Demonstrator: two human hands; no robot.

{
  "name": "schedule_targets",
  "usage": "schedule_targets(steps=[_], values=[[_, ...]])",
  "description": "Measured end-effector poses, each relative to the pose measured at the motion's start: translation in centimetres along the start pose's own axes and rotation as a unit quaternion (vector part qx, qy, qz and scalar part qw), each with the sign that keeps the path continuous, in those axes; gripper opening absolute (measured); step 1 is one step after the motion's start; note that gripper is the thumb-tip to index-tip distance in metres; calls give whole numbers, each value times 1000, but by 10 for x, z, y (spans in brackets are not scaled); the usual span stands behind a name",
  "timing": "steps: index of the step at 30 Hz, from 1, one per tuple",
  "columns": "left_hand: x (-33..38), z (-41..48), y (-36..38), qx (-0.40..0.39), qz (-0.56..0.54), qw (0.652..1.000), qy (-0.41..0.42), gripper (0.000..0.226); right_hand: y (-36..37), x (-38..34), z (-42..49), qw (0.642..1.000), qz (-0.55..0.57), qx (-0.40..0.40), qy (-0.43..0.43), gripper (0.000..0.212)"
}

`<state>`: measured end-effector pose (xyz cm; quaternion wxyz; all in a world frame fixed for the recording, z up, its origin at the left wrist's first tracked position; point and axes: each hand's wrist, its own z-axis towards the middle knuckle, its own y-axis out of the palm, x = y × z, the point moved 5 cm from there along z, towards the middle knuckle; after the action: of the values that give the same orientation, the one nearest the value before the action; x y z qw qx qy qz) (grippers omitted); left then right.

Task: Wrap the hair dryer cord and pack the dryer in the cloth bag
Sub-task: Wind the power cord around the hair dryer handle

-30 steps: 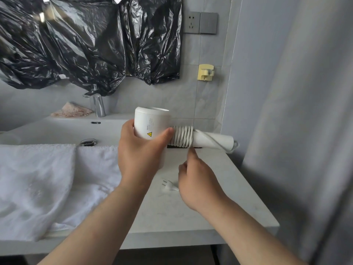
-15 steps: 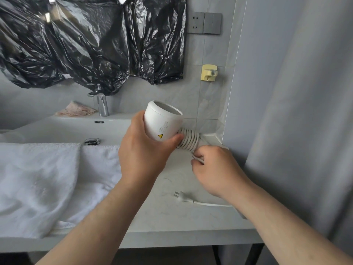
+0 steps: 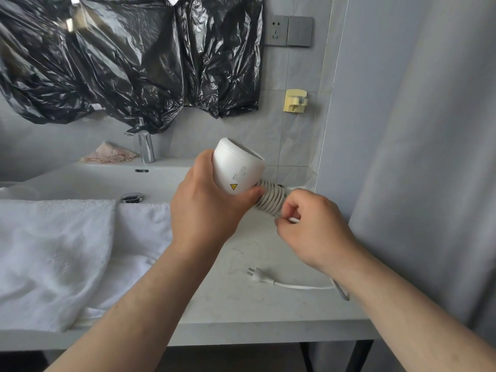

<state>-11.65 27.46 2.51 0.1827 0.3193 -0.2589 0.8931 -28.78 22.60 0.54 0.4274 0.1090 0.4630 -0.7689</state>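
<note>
A white hair dryer (image 3: 237, 167) is held above the counter, its round head in my left hand (image 3: 206, 208). Its white cord (image 3: 271, 200) is coiled in several turns around the handle. My right hand (image 3: 311, 226) is closed around the handle's end and pinches the cord just below the coils, hiding most of the handle. The cord's free end runs under my right wrist and lies on the counter, ending in the plug (image 3: 256, 273). No cloth bag shows in this view.
A white towel (image 3: 61, 251) is draped over the sink's front edge at left. Behind are the basin (image 3: 94, 178), a chrome faucet (image 3: 146, 146), a pink cloth (image 3: 108, 156), a wall socket (image 3: 276, 30), a yellow hook (image 3: 294, 100) and a grey curtain (image 3: 429, 157) at right.
My left hand tilted the dryer's head up. My right hand carried the cord around the handle and now covers it. The plug slid right across the counter.
</note>
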Motion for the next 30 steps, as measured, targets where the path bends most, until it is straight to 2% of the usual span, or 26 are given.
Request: schedule_targets(steps=[9,12,15,17,21,24,26,30], values=[[0,0,-1,-59,20,998,17,68,-15,-3,7,994,-71,-60,-52,21],[2,3,-5,-76,9,997,17,67,-26,-5,8,985,-132,-48,-96,28],[0,7,-9,-81,-33,996,7,64,-33,-3,9,985,-131,-55,-98,52],[-1,10,-9,-85,-53,995,9,66,-32,0,11,988,-86,-101,-75,59],[-3,12,-7,-94,-89,992,1,71,-28,-1,14,978,30,-194,-67,28],[-7,14,-5,-102,-111,989,-3,73,-29,0,17,969,100,-222,-50,22],[-9,16,-2,-117,-131,984,-5,75,-25,3,19,951,163,-263,-16,26],[-7,16,-1,-149,-151,977,5,70,-11,12,15,898,261,-353,38,57]])
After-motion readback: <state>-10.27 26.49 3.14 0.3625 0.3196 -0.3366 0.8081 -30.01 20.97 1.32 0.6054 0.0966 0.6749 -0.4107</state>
